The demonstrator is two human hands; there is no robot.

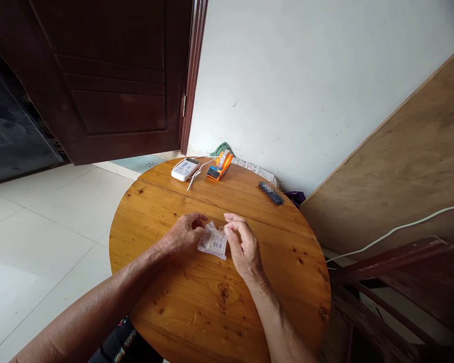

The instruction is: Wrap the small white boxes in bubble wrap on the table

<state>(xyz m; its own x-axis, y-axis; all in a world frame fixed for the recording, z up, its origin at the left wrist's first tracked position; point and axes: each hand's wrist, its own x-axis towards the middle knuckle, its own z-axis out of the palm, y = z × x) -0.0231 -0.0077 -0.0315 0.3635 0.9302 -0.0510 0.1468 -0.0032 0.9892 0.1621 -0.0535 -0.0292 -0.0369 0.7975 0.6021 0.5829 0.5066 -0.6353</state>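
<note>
A small flat package in clear plastic wrap (216, 244), with a barcode label on its face, lies on the round wooden table (223, 307). At its left edge, my left hand (187, 231) has curled fingers and a thumb pinching the crumpled wrap. My right hand (245, 247) is at the upper right of the package, thumb and index tips close together. A faint clear edge shows by those fingertips, but what they pinch is too small to make out.
Toward the table's far edge are a white box-shaped device (185, 170) with a white cable (194, 179), and an orange tape dispenser (221, 166). A dark, blurred-out object (271, 193) lies at the far right. Behind stand a white wall (287, 91) and a dark door (117, 75).
</note>
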